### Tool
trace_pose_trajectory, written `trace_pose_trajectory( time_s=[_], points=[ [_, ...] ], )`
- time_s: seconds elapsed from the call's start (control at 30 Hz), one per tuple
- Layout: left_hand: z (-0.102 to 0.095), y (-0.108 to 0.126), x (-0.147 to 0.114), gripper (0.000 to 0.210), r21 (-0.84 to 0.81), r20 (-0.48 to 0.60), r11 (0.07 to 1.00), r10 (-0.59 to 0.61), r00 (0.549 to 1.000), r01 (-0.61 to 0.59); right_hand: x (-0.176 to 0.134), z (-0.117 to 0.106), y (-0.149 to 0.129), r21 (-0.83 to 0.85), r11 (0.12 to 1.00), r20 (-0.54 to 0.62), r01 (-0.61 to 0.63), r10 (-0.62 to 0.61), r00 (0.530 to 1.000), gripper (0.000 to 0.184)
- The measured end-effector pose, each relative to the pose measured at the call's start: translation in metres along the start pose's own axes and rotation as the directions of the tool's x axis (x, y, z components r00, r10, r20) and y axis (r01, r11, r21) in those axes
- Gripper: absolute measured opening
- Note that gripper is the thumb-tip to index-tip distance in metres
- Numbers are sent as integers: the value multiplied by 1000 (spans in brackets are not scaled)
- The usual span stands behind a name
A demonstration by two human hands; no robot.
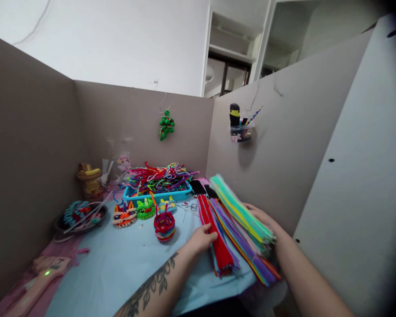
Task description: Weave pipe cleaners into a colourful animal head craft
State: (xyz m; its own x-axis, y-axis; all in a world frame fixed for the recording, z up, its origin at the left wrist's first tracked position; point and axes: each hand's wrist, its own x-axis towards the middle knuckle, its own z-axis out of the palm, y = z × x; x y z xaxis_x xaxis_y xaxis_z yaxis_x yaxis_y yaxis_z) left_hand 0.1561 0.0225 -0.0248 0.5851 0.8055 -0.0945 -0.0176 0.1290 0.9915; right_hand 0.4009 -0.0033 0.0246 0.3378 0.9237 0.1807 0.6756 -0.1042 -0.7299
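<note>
My right hand (259, 216) grips a thick bundle of mint-green and yellow pipe cleaners (239, 207), tilted and raised above the other bundles. Part of that hand is hidden behind the bundle. My left hand (203, 238) is at the left edge of a bundle of red pipe cleaners (219, 246), thumb and forefinger closed on it. Between the two hands lies a bundle of purple, blue and yellow pipe cleaners (247, 253). Left of my left hand stands a small round basket (164, 226) made of red and rainbow pipe cleaners.
A blue tray (158, 197) heaped with loose pipe cleaners stands at the back. Before it are orange (124, 215) and green (145, 208) fuzzy figures, and scissors (193, 207). At left are a dark bowl (100, 213) and a pink glue gun (41, 281). Grey panels surround the table.
</note>
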Motion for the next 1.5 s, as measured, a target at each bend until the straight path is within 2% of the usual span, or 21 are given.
trace_pose_trajectory(
  time_s=[0.07, 0.1, 0.2, 0.27, 0.33, 0.4, 0.5, 0.57, 0.6, 0.67, 0.8, 0.87, 0.97, 1.03, 1.1, 1.17, 1.27, 1.37, 1.43, 1.47, 1.5],
  points=[
    [1, -2, 0, 45, 6, -34, 1000, -6, 999, 6, 6, -4, -4, -94, 995, -14, -31, 30, 999, 48],
    [2, -4, 1, 47, 2, -61, 1000, -12, 998, 12, 6, -8, -8, -179, 984, -46, -15, 6, 999, 51],
    [2, -8, 2, 58, -20, -104, 1000, -13, 995, 11, -10, -15, -31, -416, 900, -87, 132, -184, 979, 47],
    [1, -11, 1, 63, 0, -118, 999, -32, 992, 32, -27, -8, -47, -456, 859, 12, 232, -255, 967, 39],
    [1, -12, -1, 65, 23, -129, 999, -42, 991, 45, -42, 9, -56, -465, 832, 121, 303, -279, 953, 34],
    [2, -10, -4, 66, 13, -121, 999, -37, 992, 39, -50, 33, -52, -507, 796, 234, 332, -243, 941, 36],
    [4, -5, -12, 63, -64, -68, 998, -28, 997, 24, -48, 60, -31, -621, 759, 216, 195, -74, 974, 67],
    [5, 1, -16, 58, -110, -47, 994, -33, 998, 27, -40, 62, -17, -621, 780, 198, 81, 57, 978, 75],
    [5, 3, -18, 55, -121, -50, 992, -40, 998, 34, -35, 59, -11, -588, 807, 195, 58, 71, 978, 72],
    [6, 7, -20, 52, -135, -67, 990, -44, 997, 34, -28, 46, -5, -463, 883, 168, 79, 0, 986, 66],
    [5, 7, -21, 45, -156, -54, 988, -22, 998, 13, -24, 18, -9, -87, 989, 135, 118, -106, 985, 62],
    [5, 4, -20, 45, -163, -39, 986, -26, 999, 20, -27, 10, -16, 92, 990, 179, 102, -117, 977, 58],
    [3, 1, -21, 50, -175, -33, 984, -31, 999, 25, -31, 3, -29, 236, 970, 244, 61, -121, 962, 50],
    [2, 0, -21, 53, -177, -45, 984, -34, 998, 26, -31, -6, -39, 305, 948, 197, 96, -161, 967, 50],
    [1, 0, -21, 56, -168, -65, 985, -42, 997, 31, -28, -21, -51, 333, 927, 75, 173, -209, 975, 57],
    [1, 0, -21, 56, -162, -80, 986, -48, 996, 35, -21, -40, -61, 239, 937, -55, 254, -249, 967, 61],
    [1, 0, -21, 53, -171, -74, 985, -43, 996, 30, -4, -57, -71, -95, 945, -173, 313, -325, 930, 61],
    [1, -2, -20, 53, -182, -91, 983, -43, 995, 26, 12, -46, -63, -315, 910, -105, 271, -317, 943, 58],
    [0, -5, -20, 57, -175, -117, 984, -43, 992, 22, 18, -25, -52, -443, 883, 18, 155, -164, 986, 52],
    [-1, -7, -20, 59, -170, -126, 985, -41, 991, 19, 17, -12, -46, -512, 851, 84, 115, -84, 993, 48],
    [-1, -8, -20, 60, -167, -135, 986, -39, 990, 16, 14, 0, -42, -536, 839, 85, 95, -59, 995, 46]
  ],
)
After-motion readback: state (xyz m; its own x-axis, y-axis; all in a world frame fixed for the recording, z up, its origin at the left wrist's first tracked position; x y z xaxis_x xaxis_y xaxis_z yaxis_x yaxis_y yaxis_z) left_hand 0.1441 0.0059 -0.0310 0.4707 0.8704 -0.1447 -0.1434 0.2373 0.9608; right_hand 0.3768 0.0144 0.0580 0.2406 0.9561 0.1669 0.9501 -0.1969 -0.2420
